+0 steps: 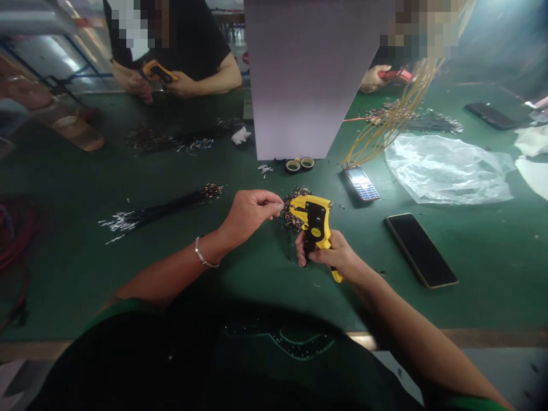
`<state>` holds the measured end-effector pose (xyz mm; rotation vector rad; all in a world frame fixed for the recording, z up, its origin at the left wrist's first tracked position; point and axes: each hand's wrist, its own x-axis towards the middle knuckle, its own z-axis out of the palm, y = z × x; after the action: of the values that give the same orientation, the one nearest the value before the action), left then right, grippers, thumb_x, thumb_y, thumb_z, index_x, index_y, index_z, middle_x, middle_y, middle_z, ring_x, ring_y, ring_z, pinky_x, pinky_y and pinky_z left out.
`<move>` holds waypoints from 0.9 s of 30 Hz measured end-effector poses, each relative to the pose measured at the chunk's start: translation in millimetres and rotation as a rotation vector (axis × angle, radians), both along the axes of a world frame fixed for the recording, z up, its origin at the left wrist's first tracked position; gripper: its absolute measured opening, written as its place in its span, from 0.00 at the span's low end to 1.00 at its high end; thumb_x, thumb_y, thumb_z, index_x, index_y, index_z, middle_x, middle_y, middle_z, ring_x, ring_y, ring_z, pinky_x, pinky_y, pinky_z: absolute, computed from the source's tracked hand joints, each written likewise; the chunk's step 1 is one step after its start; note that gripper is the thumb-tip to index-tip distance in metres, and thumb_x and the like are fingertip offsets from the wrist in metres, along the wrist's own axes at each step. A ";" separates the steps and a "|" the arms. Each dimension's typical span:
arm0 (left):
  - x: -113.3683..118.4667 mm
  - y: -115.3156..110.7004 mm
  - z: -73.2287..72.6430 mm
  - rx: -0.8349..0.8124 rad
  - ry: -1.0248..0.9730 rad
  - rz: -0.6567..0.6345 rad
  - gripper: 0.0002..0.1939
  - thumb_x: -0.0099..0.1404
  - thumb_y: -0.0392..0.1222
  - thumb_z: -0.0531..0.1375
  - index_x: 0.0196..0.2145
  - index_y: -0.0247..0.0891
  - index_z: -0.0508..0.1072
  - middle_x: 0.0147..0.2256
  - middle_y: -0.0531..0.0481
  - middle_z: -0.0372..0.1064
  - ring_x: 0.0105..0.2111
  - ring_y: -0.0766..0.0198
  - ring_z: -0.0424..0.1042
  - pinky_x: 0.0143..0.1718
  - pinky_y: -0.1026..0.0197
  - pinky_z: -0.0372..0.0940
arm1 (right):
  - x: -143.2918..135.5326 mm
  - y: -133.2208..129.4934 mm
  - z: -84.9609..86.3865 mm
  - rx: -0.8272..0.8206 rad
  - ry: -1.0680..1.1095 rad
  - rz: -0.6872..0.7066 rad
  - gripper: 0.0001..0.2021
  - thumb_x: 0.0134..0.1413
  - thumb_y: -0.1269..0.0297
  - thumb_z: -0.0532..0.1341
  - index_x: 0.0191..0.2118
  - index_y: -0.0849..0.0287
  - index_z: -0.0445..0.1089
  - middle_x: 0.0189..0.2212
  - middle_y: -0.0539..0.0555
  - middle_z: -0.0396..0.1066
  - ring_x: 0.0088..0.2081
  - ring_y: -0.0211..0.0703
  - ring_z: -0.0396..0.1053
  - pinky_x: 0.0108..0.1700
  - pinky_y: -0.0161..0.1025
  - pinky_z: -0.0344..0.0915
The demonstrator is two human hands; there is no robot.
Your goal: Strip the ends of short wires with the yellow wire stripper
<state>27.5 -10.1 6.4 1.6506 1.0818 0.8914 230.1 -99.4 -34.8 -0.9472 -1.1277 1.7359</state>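
A worker at a green workbench (240, 279) grips a yellow-and-black wire stripper (315, 220) in the right hand (336, 251), fingers wrapped around its handles, the tool's head tipped up and toward the left hand (252, 214). There, thumb and forefinger press together in a pinch just beside the stripper's nose; any wire between them is too fine to make out. Behind and below the head lies a tangle of short wire pieces (293, 222), dark with coppery ends; whether the tool touches it cannot be told. The stripper looks rigid and moderately weighty, likely steadiest when held low on both handles, where the palm can squeeze, with fingertips clear of the head. To the left, a bundle of black wires (166, 208) lies slantwise, its ends bright; such strands would probably be light, springy and prone to slide apart, best lifted around the middle, sparing bare tips that could bend or fray. Two rolls of black tape (293, 172) sit beyond the tangle, with a keypad phone (363, 184) and a dark-screened smartphone (422, 251) to the right.
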 end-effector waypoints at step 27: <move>0.6 1.5 -0.3 -0.078 -0.060 -0.027 0.03 0.53 0.39 0.65 0.26 0.37 0.79 0.22 0.51 0.72 0.23 0.69 0.68 0.27 0.63 0.67 | -3.2 -2.7 5.6 -0.024 -0.091 -0.024 0.08 0.39 0.69 0.64 0.31 0.60 0.70 0.19 0.48 0.70 0.21 0.40 0.67 0.28 0.40 0.63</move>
<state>28.1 -8.6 6.2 1.5614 1.0382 0.8657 226.9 -102.1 -29.3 -1.0588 -1.1513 1.7051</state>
